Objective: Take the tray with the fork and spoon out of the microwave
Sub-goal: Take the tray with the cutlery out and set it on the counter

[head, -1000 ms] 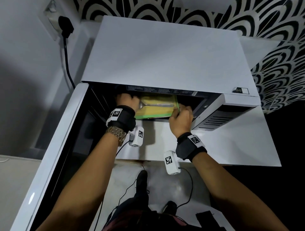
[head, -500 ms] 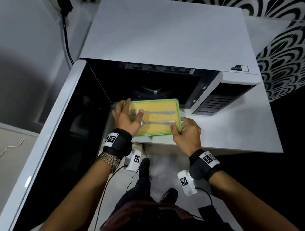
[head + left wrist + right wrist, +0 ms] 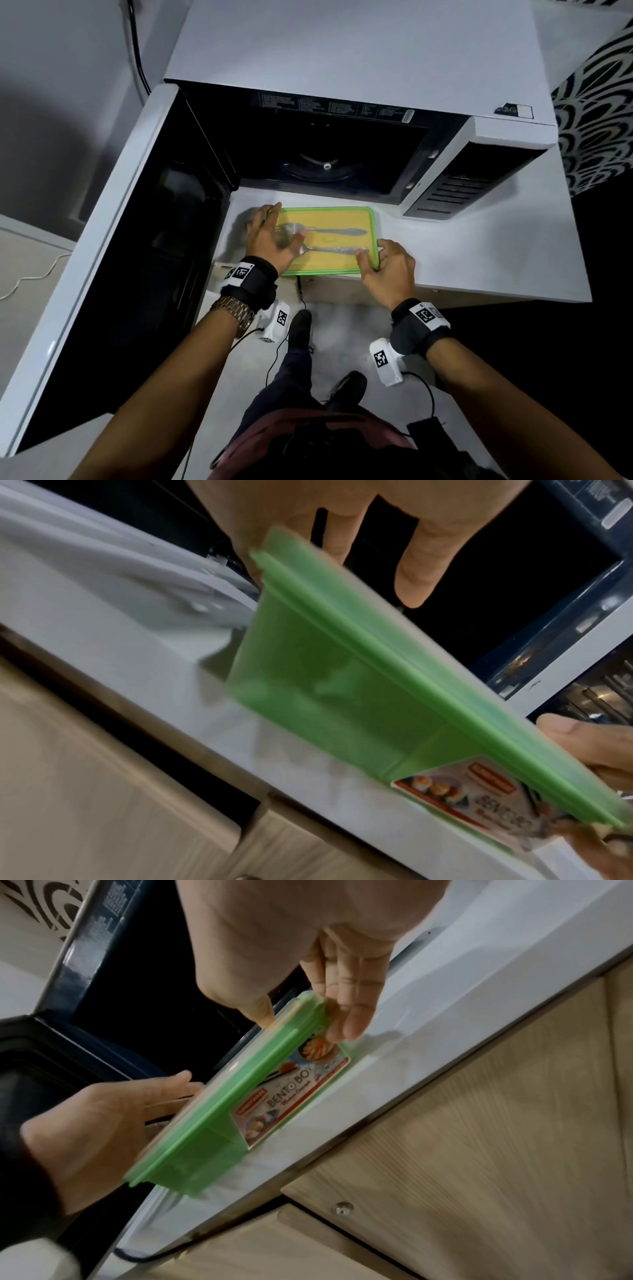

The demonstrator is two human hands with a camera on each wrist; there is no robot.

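Note:
The green tray (image 3: 325, 209) with a yellow inside sits on the white counter (image 3: 479, 260), just in front of the open microwave (image 3: 342, 51). A fork (image 3: 342, 231) and a spoon (image 3: 339, 250) lie side by side in it. My left hand (image 3: 270, 236) lies over the tray's left end with fingers straight and the thumb across the cutlery heads. My right hand (image 3: 387, 263) pinches the tray's right end, thumb on the rim and fingers on the side wall. The left wrist view has the tray's wall (image 3: 325, 683) below straight fingers (image 3: 411, 574). In the right wrist view the tray (image 3: 205, 1150) carries a "Bento Box" label.
The microwave door (image 3: 120, 257) stands swung open to the left, close beside my left arm. The dark cavity (image 3: 325, 161) holds only the turntable hub. The counter's front edge lies right under the tray, with a wood cabinet front (image 3: 479, 1123) below it. My legs and cables are below.
The tray has come out of the microwave cavity toward me and now sits on the counter. Both hands travelled with it, and the left hand's fingers have straightened.

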